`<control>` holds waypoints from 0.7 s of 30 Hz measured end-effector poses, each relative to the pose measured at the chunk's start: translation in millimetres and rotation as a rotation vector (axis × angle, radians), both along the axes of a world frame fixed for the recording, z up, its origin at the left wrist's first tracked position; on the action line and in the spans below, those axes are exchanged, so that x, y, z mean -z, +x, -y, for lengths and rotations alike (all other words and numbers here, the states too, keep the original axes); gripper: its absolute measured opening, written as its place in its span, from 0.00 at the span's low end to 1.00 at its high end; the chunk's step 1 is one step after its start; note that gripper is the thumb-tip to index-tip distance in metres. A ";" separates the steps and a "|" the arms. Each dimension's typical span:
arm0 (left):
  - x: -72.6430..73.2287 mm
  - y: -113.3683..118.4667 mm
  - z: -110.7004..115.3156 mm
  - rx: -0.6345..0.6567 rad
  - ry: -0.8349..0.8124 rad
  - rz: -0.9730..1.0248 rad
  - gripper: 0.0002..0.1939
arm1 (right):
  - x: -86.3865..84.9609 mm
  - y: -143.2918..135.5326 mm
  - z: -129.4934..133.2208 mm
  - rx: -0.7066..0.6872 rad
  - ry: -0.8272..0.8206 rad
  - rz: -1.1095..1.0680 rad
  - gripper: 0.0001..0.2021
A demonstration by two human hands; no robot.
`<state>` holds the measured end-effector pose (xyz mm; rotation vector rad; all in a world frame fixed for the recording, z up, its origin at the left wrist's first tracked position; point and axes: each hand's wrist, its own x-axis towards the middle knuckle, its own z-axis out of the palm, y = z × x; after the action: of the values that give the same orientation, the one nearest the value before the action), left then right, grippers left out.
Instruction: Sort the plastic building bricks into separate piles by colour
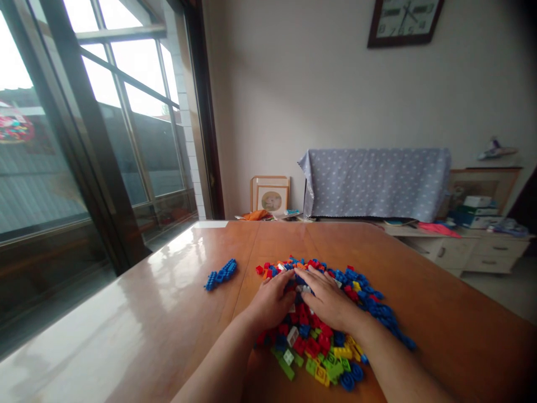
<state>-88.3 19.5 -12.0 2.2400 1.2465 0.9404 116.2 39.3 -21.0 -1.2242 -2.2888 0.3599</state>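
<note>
Nearest you, between your forearms, green, yellow, red and white bricks from the pile of toy bricks point(312, 346) spread over the brown surface point(176, 336), with two round blue pieces point(351, 376) at the pile's near edge. Just beyond them, your left hand point(274, 299) lies over the pile's left part and your right hand point(325, 296) over its middle, palms down, fingertips close together. Each grip is spread fairly flat on the bricks; you cannot tell whether either one has closed on a piece. Right of your right hand, blue bricks trail along the pile's outer edge, and orange, red and blue ones show just past your fingertips. Left of your left hand, well apart from the pile, sits a cluster of blue bricks point(221, 274). Past the far edge of the surface, beyond both hands, stand a framed picture point(272, 199) and a dotted cloth point(377, 184) draped over something, with a wall clock point(405, 22) higher up.
</note>
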 end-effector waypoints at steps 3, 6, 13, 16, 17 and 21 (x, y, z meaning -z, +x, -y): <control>-2.4 0.4 3.3 -0.005 -0.030 -0.008 0.32 | -3.1 -0.8 0.5 0.018 0.089 -0.027 0.29; -0.6 1.6 4.7 -0.014 -0.041 -0.011 0.34 | -6.7 1.3 0.4 0.052 0.128 -0.039 0.25; -1.8 2.9 5.4 -0.050 0.031 -0.035 0.27 | -15.5 12.7 0.8 0.054 0.114 -0.035 0.14; -5.2 1.6 6.0 -0.072 0.042 -0.061 0.27 | -17.8 16.5 0.0 0.071 0.095 0.015 0.14; -6.0 1.4 6.0 -0.081 0.047 -0.070 0.27 | -18.4 17.1 0.0 0.077 0.089 0.024 0.14; -7.9 1.5 4.6 -0.063 0.064 -0.083 0.25 | -20.1 17.2 1.3 0.087 0.073 0.026 0.11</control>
<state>-86.8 14.9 -4.1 2.3234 1.3480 0.9304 133.4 38.0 -0.9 -1.2936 -2.2413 0.2281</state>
